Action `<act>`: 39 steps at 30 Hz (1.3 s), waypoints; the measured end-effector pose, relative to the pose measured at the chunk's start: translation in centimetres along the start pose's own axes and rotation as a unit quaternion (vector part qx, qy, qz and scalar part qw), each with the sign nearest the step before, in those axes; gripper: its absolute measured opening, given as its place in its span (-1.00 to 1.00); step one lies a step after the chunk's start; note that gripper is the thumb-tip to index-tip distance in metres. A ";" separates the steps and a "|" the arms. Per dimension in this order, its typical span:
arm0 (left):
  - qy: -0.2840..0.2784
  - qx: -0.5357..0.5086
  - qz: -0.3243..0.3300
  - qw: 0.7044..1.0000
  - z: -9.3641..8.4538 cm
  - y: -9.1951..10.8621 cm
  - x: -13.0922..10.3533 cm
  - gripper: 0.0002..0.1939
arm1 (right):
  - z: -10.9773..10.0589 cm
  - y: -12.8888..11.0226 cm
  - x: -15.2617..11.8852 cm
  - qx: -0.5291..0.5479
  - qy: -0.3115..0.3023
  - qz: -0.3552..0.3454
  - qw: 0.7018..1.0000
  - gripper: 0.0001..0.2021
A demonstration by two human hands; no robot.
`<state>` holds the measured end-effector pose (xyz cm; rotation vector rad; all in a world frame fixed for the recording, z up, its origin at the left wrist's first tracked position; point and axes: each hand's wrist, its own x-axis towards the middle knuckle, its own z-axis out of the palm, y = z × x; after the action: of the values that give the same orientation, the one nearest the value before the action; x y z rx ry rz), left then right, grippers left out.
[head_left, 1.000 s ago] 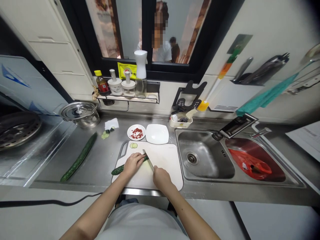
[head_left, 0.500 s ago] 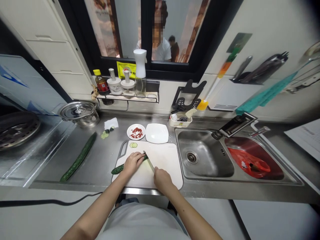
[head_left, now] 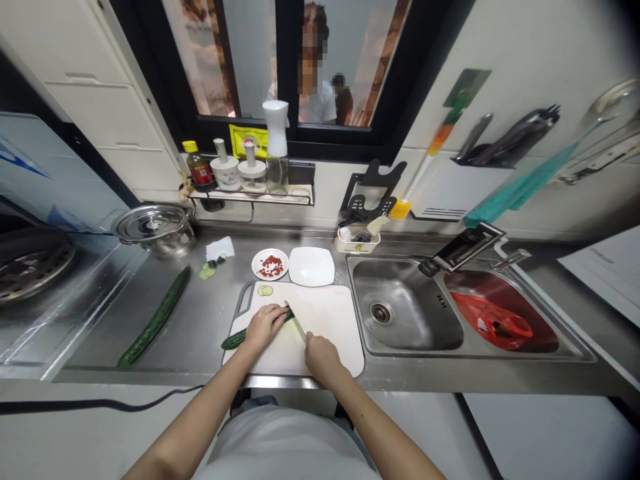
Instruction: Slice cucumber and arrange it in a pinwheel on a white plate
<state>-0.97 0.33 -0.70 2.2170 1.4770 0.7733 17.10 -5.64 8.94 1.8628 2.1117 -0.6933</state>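
Note:
My left hand (head_left: 266, 325) is closed over a dark green cucumber (head_left: 235, 340) and presses it on the white cutting board (head_left: 336, 313). Its right end pokes out past my fingertips. My right hand (head_left: 321, 357) grips the handle of a knife (head_left: 297, 323), whose blade lies right at that end of the cucumber. Two thin cucumber slices (head_left: 265, 291) rest near the board's upper left corner. Behind the board stand a small plate of chopped red pieces (head_left: 271, 265) and a white square plate (head_left: 311, 266).
A whole cucumber (head_left: 156, 319) lies on the steel counter at the left. Behind it are cucumber scraps (head_left: 207, 271) by a white tissue (head_left: 220, 249) and a lidded steel pot (head_left: 156, 230). The double sink (head_left: 410, 337), with a red bag (head_left: 493, 321), is at the right.
The view has shifted slightly. Both hands keep their places on the cucumber and the knife, with almost no visible movement.

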 end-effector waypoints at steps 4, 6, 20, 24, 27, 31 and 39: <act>0.001 -0.001 -0.002 1.000 0.0 0.1 0.0 -0.73 | -0.1 0.1 0.0 -0.003 -0.005 0.001 1.000 -0.66; 0.002 -0.002 -0.003 1.000 0.0 0.1 0.0 -0.73 | -0.2 -0.1 0.4 -0.002 -0.004 0.000 1.000 -0.66; 0.004 -0.006 -0.006 1.000 -0.4 0.5 0.1 -0.74 | 0.0 0.1 0.8 0.005 0.004 -0.006 1.000 -0.66; 0.005 -0.006 -0.006 1.000 -0.3 0.4 0.1 -0.74 | -0.2 -0.3 1.5 0.006 0.002 -0.008 1.000 -0.66; 0.005 -0.003 -0.005 1.000 -0.3 0.2 0.1 -0.74 | 0.0 -0.2 1.6 0.007 0.002 -0.006 1.000 -0.66; 0.001 -0.002 -0.005 1.000 -0.3 0.2 0.0 -0.74 | 0.3 0.2 0.9 0.001 -0.003 -0.005 1.000 -0.67; 0.003 -0.002 -0.010 1.000 -0.3 0.3 0.1 -0.74 | 0.3 -0.2 1.8 -0.001 0.007 -0.015 1.000 -0.67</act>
<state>-0.92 0.32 -0.31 2.1947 1.4976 0.7763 16.59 -4.22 7.85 1.8440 2.1525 -0.6871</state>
